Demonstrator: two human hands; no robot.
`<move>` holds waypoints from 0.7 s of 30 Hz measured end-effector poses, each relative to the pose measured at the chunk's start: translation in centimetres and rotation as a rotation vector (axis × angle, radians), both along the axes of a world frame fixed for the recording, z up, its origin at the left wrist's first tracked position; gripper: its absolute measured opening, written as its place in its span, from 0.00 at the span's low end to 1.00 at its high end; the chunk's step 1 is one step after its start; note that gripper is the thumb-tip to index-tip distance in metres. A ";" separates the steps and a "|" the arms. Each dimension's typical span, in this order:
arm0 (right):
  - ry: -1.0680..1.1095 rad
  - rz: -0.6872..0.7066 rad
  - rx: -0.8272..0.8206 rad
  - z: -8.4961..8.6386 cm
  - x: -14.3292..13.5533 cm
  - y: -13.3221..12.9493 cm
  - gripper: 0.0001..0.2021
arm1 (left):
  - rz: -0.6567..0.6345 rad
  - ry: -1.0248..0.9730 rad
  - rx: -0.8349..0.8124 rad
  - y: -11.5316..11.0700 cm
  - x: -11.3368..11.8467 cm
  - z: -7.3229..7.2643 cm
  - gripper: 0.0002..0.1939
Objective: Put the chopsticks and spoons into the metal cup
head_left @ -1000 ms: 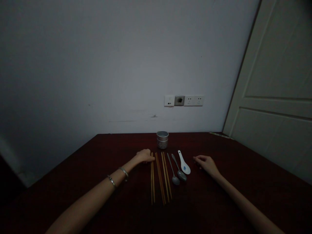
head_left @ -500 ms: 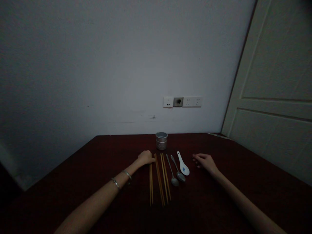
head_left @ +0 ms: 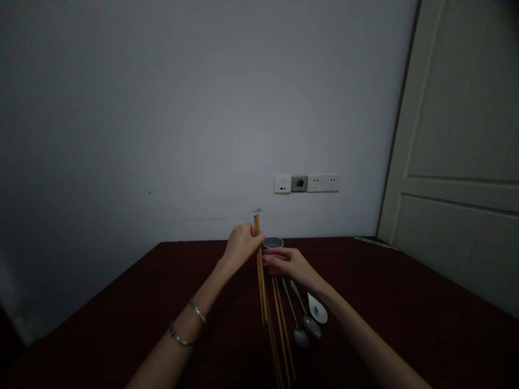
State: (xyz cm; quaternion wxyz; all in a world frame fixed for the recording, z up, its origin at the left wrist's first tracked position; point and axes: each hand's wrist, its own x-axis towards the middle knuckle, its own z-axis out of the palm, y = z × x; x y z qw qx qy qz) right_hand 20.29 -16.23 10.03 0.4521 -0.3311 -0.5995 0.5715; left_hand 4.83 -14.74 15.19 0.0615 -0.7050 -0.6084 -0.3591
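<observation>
My left hand point(head_left: 242, 244) pinches a pair of wooden chopsticks point(head_left: 261, 286) near their upper ends, holding them tilted above the table. Close beside them on the right is my right hand point(head_left: 288, 265), its fingers apart and reaching toward the pair; whether they touch it I cannot tell. More chopsticks point(head_left: 283, 329) lie below. To their right are two metal spoons, one smaller point(head_left: 300, 337) and one larger point(head_left: 312, 326), and a white soup spoon point(head_left: 318, 310) with a blue mark, its handle hidden by my right hand. Behind my hands stands a metal cup point(head_left: 274, 241), mostly covered.
The dark red table point(head_left: 194, 302) meets a pale wall point(head_left: 203, 135) at the back. Sockets and switch plates point(head_left: 323, 183) are set in that wall. A pale panelled door point(head_left: 454, 162) rises at the right.
My left hand has lifted the leftmost chopsticks off the table and tilted them up. My right hand has moved left from beyond the white spoon to the raised pair. The view has tipped slightly upward.
</observation>
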 end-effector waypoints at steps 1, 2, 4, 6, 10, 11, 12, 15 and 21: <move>0.008 0.012 -0.003 0.1 -0.7 0.0 0.22 | 0.010 -0.004 0.022 -0.4 0.3 0.2 0.12; 0.006 0.017 0.003 0.0 -1.2 0.1 0.22 | 0.017 -0.010 0.037 -0.6 0.5 0.2 0.11; -0.014 0.023 0.049 -0.2 -1.9 0.4 0.21 | 0.026 -0.023 0.046 -0.9 1.0 -0.2 0.11; -0.037 0.029 0.112 -0.5 -2.1 0.8 0.19 | 0.017 -0.028 0.051 -0.9 1.4 -0.8 0.10; -0.038 0.023 0.155 -0.7 -1.7 1.1 0.17 | -0.053 -0.065 0.073 -0.8 1.7 -1.3 0.09; -0.033 0.023 0.145 -0.6 -1.6 1.1 0.17 | -0.091 -0.097 0.079 -0.8 1.6 -1.3 0.09; -0.030 0.027 0.131 -0.4 -1.3 1.0 0.17 | -0.144 -0.150 0.084 -0.8 1.5 -1.2 0.09; -0.027 0.059 0.072 0.2 -0.7 0.6 0.19 | -0.375 -0.444 0.067 -0.6 1.1 -0.7 0.12; -0.042 0.160 0.001 0.3 -0.4 0.3 0.23 | -0.623 -0.926 -0.178 -0.5 0.3 -0.2 0.17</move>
